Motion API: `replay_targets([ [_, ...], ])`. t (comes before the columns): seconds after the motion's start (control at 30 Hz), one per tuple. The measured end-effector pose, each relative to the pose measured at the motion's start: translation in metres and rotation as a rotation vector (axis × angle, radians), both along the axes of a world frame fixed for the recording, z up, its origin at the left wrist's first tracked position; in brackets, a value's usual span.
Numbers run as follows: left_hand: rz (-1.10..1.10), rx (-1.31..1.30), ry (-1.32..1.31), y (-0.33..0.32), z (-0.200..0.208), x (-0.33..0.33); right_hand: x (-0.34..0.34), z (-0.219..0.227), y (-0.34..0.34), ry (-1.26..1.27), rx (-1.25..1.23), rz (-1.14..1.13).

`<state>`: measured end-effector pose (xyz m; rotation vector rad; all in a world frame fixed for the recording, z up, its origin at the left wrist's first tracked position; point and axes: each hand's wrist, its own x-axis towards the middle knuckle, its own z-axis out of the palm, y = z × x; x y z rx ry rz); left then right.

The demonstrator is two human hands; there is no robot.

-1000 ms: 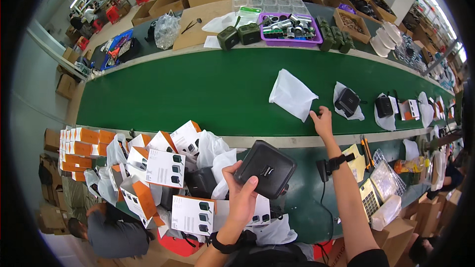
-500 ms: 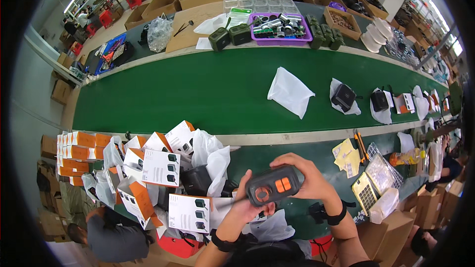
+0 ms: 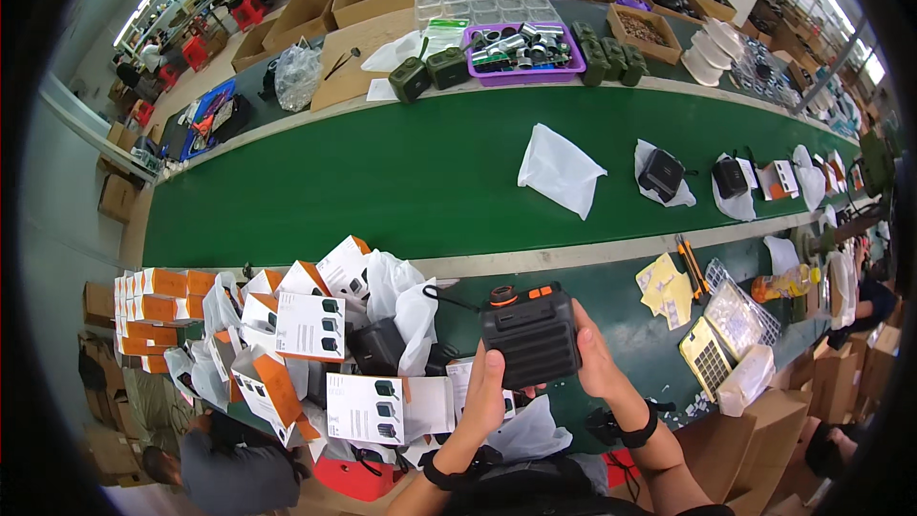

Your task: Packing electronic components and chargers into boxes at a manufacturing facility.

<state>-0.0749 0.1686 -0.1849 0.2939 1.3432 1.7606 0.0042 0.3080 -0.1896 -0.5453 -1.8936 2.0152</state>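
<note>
Between my two hands is a black boxy device [image 3: 530, 339], which looks like a portable speaker. Its ribbed face is turned up toward me, and an orange knob and orange buttons sit along its far edge. A thin black strap loops off its left corner. My left hand [image 3: 485, 390] grips the lower left side, thumb on the ribbed face. My right hand [image 3: 597, 358] is wrapped round the right side, its fingers partly hidden behind. White and orange boxes [image 3: 311, 327] lie piled to the left, with another black device [image 3: 378, 346] among them.
Across the green conveyor belt [image 3: 334, 182] lies a white plastic bag [image 3: 562, 172], with black devices [image 3: 661, 175] on bags farther right. A purple basket [image 3: 525, 77] of metal parts stands beyond. Yellow sticker sheets [image 3: 664, 291] and orange-handled tools [image 3: 693, 268] are to my right.
The device has been tipped in my hands: its end with the orange buttons faced me before, and now the ribbed face does. My left hand moved to its lower left side.
</note>
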Motion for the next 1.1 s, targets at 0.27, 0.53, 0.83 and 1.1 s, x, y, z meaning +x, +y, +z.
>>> replay_targets([
  [0.27,-0.012,0.039,-0.732,0.0,0.008,0.0,-0.013,0.003,0.004,0.304,-0.629,0.124],
  [0.53,-0.358,0.377,-1.092,0.003,-0.013,0.016,-0.016,0.003,0.001,0.116,-0.26,0.159],
  [0.83,0.159,-0.003,-0.535,-0.016,-0.017,0.013,-0.013,0.023,0.011,0.005,0.002,0.006],
  [1.1,0.076,0.041,-0.252,-0.027,-0.012,0.007,-0.014,0.029,0.012,-0.049,0.096,0.007],
])
